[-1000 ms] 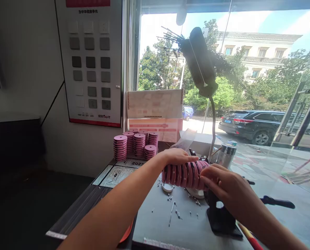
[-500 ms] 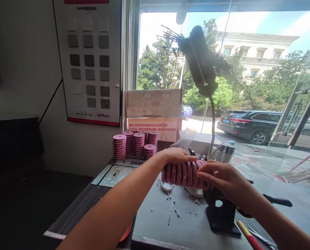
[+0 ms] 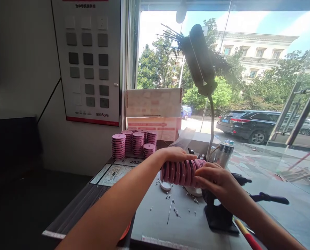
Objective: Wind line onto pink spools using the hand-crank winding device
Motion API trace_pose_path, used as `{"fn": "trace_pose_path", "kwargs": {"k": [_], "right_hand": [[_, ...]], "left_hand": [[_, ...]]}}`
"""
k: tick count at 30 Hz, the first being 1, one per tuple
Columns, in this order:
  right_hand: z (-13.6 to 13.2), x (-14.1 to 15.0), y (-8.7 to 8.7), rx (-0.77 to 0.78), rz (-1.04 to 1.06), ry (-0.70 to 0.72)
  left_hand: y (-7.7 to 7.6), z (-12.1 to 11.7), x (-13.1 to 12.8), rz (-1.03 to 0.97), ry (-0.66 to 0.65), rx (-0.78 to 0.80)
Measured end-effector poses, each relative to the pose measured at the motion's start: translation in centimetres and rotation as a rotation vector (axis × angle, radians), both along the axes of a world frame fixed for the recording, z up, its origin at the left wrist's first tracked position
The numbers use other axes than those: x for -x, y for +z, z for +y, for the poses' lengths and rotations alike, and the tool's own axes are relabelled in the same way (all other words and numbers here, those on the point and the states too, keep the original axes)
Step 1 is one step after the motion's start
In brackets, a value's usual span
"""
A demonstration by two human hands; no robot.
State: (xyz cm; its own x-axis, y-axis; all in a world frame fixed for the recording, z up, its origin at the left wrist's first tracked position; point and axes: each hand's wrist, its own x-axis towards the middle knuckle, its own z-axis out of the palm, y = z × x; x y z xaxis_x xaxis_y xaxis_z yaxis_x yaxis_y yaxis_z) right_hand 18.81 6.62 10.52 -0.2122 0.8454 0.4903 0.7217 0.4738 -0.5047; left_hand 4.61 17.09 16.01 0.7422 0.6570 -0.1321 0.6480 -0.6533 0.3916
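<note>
A row of pink ribbed discs (image 3: 179, 173), lying sideways like a roll, is at the centre above the bench, with small pale beads along it. My left hand (image 3: 177, 153) is closed over its top and far side, thumb stretched to the right; its other fingers are hidden behind the row. At the right end, my right hand (image 3: 214, 175) pinches the discs between thumb and fingers. Beneath that hand stands a black stand (image 3: 219, 217), partly covered by the hand and forearm. Black handles (image 3: 269, 198) stick out to the right.
Stacks of pink discs (image 3: 118, 146) stand at the back left. On the grey bench lie scattered beads, a thin metal tool (image 3: 170, 211) and a small white dish (image 3: 166, 186). A lamp (image 3: 200, 60), a metal can (image 3: 224, 152) and a red-yellow handle (image 3: 248, 234) are nearby.
My right hand and forearm have dropped slightly, and the thumb sits a little further left on the discs. More of the black handles shows. My left hand stays in place.
</note>
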Motion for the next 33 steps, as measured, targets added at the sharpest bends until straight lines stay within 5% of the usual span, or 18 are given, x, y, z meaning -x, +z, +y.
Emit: {"fn": "trace_pose_path", "kwargs": {"k": [9, 33], "right_hand": [[-0.2, -0.2, 1.2, 0.064, -0.111, 0.109], [-0.5, 0.2, -0.4, -0.137, -0.185, -0.012]], "left_hand": [[0.2, -0.3, 0.0, 0.008, 0.002, 0.009], [0.0, -0.1, -0.1, 0.026, -0.01, -0.033]]}}
